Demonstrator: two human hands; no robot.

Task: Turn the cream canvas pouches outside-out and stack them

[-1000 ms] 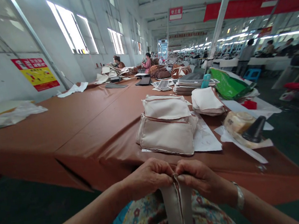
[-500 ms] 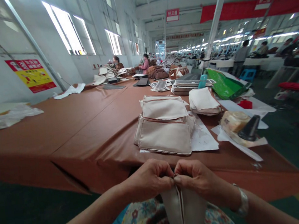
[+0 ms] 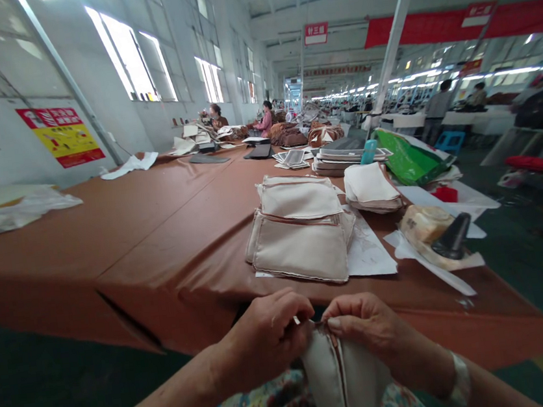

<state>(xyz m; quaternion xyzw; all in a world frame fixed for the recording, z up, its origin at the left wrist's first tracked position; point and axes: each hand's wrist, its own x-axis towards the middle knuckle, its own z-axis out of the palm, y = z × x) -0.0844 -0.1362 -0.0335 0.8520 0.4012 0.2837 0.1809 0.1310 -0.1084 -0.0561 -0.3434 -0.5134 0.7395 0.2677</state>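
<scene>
Over my lap hangs a cream leather-like pouch piece (image 3: 323,377) with a brown-edged seam or zipper running down its middle. My right hand (image 3: 364,327) pinches its top end between thumb and fingers, right of the seam. On the left of that same end, my left hand (image 3: 271,334) is closed with its fingertips at the edge; the fingers partly hide what they grip. Just beyond my hands, a stack of similar cream pieces (image 3: 299,249) with brown edging lies on the brown-covered table (image 3: 158,242).
Right of the stack are white paper (image 3: 368,251), another cream pile (image 3: 371,185), a yellowish container (image 3: 423,222) and a black cone-shaped object (image 3: 452,238). Behind them lies a green bag (image 3: 410,155). A crumpled plastic bag (image 3: 27,210) rests at far left. Co-workers sit farther back.
My hands have parted slightly at the top of the piece, the right one shifting right and down. More of the brown seam shows between them. The view has tilted a little.
</scene>
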